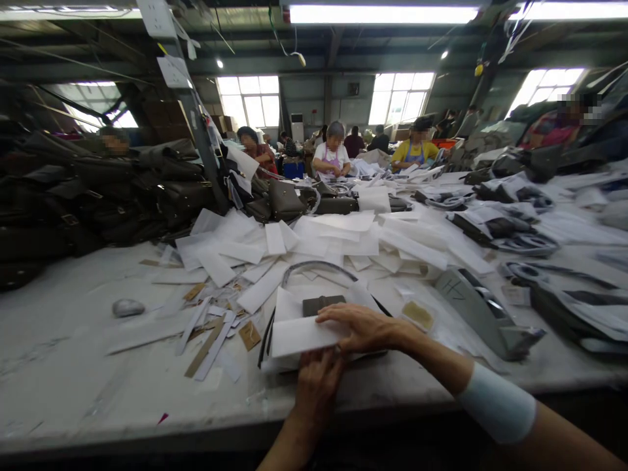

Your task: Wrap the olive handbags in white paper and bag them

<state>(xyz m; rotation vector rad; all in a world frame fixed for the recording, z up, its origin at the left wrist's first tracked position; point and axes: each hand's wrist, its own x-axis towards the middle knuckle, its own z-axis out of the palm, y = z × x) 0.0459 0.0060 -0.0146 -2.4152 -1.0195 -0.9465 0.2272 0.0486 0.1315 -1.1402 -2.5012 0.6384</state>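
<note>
A dark bag (263, 345) wrapped in white sheets lies at the table's front edge, its handle (318, 264) arched behind it. A white foam strip (294, 337) rests across its front, and a dark grey folded piece (322, 305) shows just behind the strip. My right hand (360, 327) lies over the strip's right end with its fingers stretched out to the left. Below it, my left hand (318, 376) is at the strip's lower edge; its fingertips are partly hidden under the strip and my right hand, so its grip is unclear.
White foam sheets (338, 229) are heaped behind the bag. Left are cardboard strips (206, 347), a brown tag (250, 335) and a grey rounded object (128, 308). A grey tape dispenser (471, 307) stands right. Dark bags (122, 190) are piled far left; several people work beyond.
</note>
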